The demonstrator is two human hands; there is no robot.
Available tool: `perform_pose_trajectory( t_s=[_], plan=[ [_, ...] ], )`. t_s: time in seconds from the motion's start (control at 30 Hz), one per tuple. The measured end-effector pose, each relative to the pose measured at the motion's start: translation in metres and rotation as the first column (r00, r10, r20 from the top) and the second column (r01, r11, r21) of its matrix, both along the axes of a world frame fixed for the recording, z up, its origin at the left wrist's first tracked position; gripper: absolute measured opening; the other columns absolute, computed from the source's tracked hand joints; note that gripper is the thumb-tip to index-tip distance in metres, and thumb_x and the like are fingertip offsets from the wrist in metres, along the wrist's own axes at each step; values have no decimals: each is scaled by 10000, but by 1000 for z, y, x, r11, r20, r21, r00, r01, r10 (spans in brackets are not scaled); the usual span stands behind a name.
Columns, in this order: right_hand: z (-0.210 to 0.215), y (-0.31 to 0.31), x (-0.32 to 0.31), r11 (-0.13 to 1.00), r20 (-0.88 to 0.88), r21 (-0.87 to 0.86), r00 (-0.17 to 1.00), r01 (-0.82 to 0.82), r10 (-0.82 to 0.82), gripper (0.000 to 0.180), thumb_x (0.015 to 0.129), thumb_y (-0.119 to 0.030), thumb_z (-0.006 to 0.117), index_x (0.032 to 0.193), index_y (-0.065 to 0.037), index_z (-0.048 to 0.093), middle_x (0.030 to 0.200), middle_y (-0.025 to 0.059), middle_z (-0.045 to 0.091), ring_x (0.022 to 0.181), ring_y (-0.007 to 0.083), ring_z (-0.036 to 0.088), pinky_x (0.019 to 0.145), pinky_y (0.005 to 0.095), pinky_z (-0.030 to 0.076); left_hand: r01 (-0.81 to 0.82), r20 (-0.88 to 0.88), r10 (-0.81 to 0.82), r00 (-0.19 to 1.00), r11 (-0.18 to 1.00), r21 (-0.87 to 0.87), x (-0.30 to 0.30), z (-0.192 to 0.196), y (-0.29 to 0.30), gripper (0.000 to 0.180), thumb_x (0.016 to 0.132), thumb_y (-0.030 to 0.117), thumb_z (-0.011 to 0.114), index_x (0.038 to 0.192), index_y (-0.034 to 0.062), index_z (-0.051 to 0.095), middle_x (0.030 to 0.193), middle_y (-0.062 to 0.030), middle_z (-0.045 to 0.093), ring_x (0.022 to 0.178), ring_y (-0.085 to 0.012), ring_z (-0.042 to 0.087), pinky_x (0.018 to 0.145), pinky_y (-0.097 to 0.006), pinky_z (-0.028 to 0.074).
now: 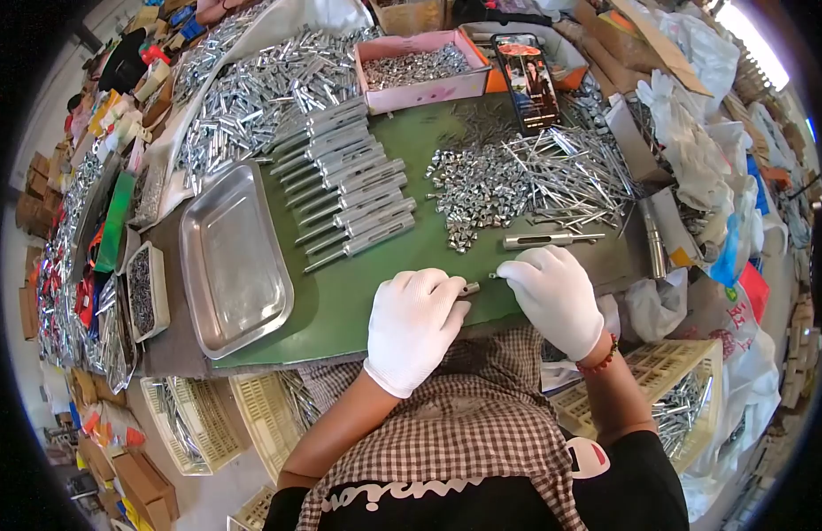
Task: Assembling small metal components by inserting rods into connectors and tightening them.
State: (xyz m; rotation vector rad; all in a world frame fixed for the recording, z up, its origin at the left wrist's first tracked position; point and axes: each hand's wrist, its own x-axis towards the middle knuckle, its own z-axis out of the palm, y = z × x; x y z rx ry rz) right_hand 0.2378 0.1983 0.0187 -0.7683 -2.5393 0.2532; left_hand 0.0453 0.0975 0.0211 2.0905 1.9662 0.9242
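Note:
My left hand (415,323), in a white glove, is closed round a metal tube (469,288); only its end shows beyond the fingers. Just to its right my right hand (552,292), gloved too, pinches a small metal fitting (493,275) at the fingertips, apart from the tube. Above the right hand lies a slotted metal tube with a thin rod (552,240). Farther off are a heap of small metal fittings (477,190) and a pile of thin metal pins (575,173). Several slotted tubes with rods (371,234) lie in a stacked row to the left.
An empty steel tray (238,265) sits left on the green tabletop (340,323). Behind are a large heap of metal tubes (269,84), a pink box (424,93) of small parts and a propped phone (526,84). Plastic crates (194,425) stand below the front edge.

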Motion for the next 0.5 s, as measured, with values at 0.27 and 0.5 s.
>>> perform_pose_trajectory(
  t_s=[0.27,0.5],
  plan=[
    [-12,-5,-5,999,-102,34,995,26,-22,172,750,-59,703,891,-152,671,847,4,630,858,252,603,816,392,468,-20,14,20,1000,1000,-13,0,-5,-2,163,759,133,737,916,111,700,858,-41,633,818,-283,600,751,-404,457],
    [-11,-4,-5,999,-156,3,987,-35,35,220,720,-47,705,908,-157,669,853,-7,616,887,248,601,847,406,465,-37,58,40,998,999,-39,6,-8,0,161,741,118,757,872,110,664,840,-55,617,797,-294,599,719,-412,446]
  ],
)
